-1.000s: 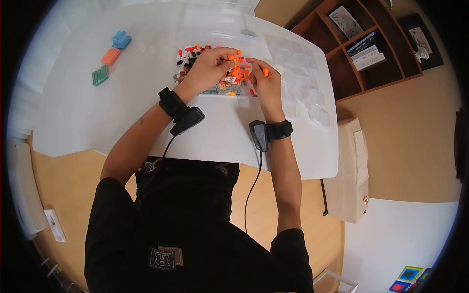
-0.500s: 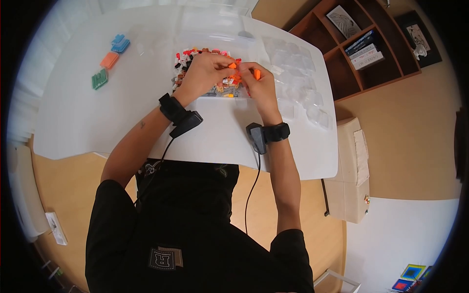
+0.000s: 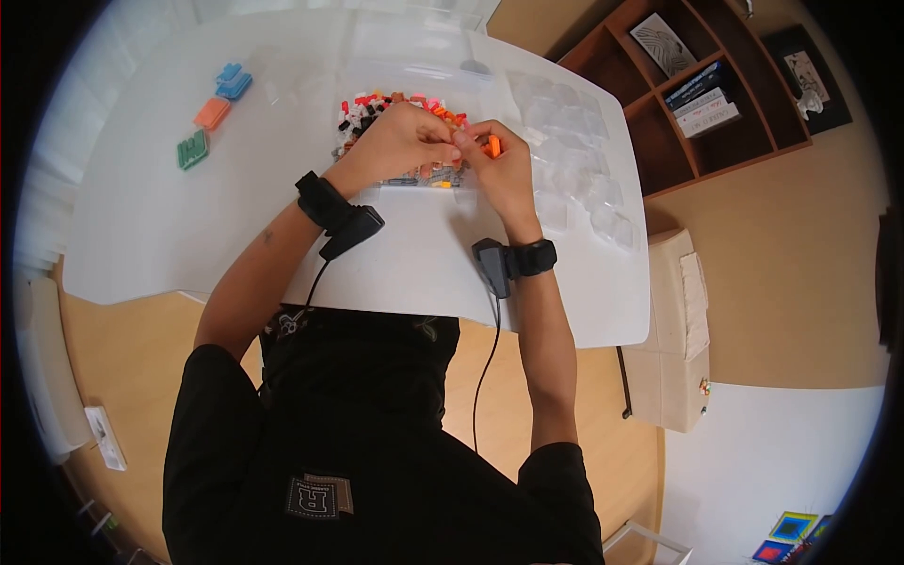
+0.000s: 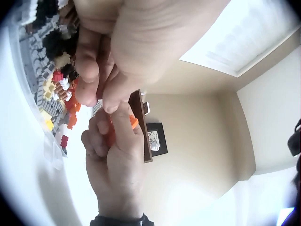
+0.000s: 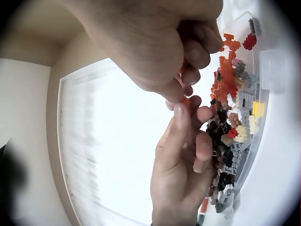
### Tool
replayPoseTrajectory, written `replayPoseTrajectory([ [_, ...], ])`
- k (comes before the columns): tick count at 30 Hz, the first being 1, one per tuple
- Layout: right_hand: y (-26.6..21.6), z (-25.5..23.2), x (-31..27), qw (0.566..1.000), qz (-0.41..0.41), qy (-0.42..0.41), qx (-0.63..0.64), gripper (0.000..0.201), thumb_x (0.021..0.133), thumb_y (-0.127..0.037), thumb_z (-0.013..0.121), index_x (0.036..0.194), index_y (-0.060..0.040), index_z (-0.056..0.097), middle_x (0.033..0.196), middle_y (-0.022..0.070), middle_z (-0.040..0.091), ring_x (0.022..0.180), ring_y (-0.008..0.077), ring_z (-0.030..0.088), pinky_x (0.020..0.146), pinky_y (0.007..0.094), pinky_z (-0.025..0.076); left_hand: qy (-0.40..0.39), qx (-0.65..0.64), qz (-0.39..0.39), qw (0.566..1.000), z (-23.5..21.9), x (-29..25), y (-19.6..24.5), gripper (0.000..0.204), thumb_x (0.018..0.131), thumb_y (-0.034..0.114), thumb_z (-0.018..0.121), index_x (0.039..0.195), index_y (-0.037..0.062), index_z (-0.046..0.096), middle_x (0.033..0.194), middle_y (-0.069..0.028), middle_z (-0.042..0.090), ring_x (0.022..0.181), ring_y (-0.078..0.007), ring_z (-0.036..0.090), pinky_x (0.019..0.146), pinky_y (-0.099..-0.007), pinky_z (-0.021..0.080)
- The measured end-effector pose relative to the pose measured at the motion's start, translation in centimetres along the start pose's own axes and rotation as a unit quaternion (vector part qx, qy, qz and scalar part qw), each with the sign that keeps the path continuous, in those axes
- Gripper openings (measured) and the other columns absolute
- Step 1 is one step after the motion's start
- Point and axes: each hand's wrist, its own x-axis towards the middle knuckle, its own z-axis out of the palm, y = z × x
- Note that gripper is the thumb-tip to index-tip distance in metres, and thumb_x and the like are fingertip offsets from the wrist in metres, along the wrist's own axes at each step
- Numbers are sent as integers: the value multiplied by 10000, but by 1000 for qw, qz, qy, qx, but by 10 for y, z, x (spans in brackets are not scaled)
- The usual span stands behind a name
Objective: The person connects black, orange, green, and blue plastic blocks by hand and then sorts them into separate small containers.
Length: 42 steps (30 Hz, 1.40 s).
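Left hand (image 3: 403, 143), right hand (image 3: 509, 177) — fingertips together — round orange pieces (image 3: 493, 146).

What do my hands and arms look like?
Your left hand and right hand are bare, and the black sleeves are short. Each wrist has a black strap and a dark camera with a thin black cable. The left forearm bears a small dark mark.
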Motion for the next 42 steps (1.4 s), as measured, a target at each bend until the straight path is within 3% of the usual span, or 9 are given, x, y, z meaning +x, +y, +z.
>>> replayPoseTrajectory([
  [6, -12, -5, -3, 992, 24, -35, 117, 127, 870, -74, 663, 898, 49, 649, 715, 46, 635, 620, 81, 562, 569, 216, 453, -22, -81, -26, 996, -1, -3, 4, 184, 898, 135, 623, 929, -36, 683, 718, -49, 658, 531, -78, 566, 482, -201, 433],
  [15, -2, 1, -2, 994, -22, 1, 110, 94, 874, -54, 650, 864, 38, 634, 692, 44, 630, 619, 70, 562, 554, 210, 450, 11, -193, -93, 977, 9, -3, -1, 206, 919, 143, 585, 994, -33, 662, 797, -70, 662, 575, -84, 578, 524, -211, 452],
  [18, 2, 6, -1, 995, -40, 41, 87, 106, 881, -69, 644, 836, 23, 613, 670, 33, 614, 607, 57, 550, 531, 206, 441, 30, -181, -63, 981, 12, -1, -2, 201, 921, 140, 589, 969, -41, 664, 772, -61, 652, 577, -80, 583, 523, -203, 457],
  [20, 4, 8, 0, 995, -51, 53, 60, 117, 884, -81, 642, 835, 18, 602, 665, 35, 613, 602, 56, 550, 526, 209, 442, 89, -57, -27, 994, 13, 2, -5, 197, 922, 132, 593, 940, -52, 661, 763, -55, 646, 569, -74, 585, 518, -200, 468],
  [25, 8, 7, -2, 999, -43, 34, 2, 137, 897, -107, 631, 860, 9, 568, 667, 43, 619, 606, 69, 578, 526, 230, 457, 60, -32, -25, 997, 12, 3, -11, 193, 920, 122, 596, 919, -62, 655, 736, -45, 635, 545, -71, 579, 510, -206, 475],
  [33, 9, 7, -1, 990, -105, 20, -86, 142, 913, -117, 593, 926, 8, 529, 724, 110, 647, 600, 177, 626, 563, 288, 482, 105, 27, -11, 994, 19, -1, -10, 151, 896, 59, 605, 955, -73, 650, 722, -49, 628, 540, -77, 575, 500, -215, 467],
  [36, 3, 7, -2, 991, -111, 23, -65, 148, 919, -121, 588, 915, 14, 528, 711, 105, 638, 593, 160, 611, 559, 286, 477, 99, -12, 0, 995, 15, -1, -5, 175, 904, 80, 594, 974, -68, 655, 739, -57, 637, 556, -84, 585, 516, -216, 479],
  [38, 5, 3, 0, 995, -99, 4, -32, 146, 921, -122, 586, 908, 14, 534, 706, 96, 633, 594, 140, 598, 554, 277, 471, 51, -100, -53, 992, 8, -2, 5, 200, 918, 110, 577, 978, -63, 659, 759, -65, 648, 570, -94, 595, 538, -215, 491],
  [42, 1, -1, -1, 997, -65, -38, 31, 126, 926, -110, 575, 895, 11, 556, 684, 51, 604, 582, 83, 537, 535, 243, 444, 34, -186, -67, 980, 2, -2, 2, 204, 893, 130, 608, 942, -54, 679, 770, -77, 674, 576, -110, 622, 532, -219, 515],
])
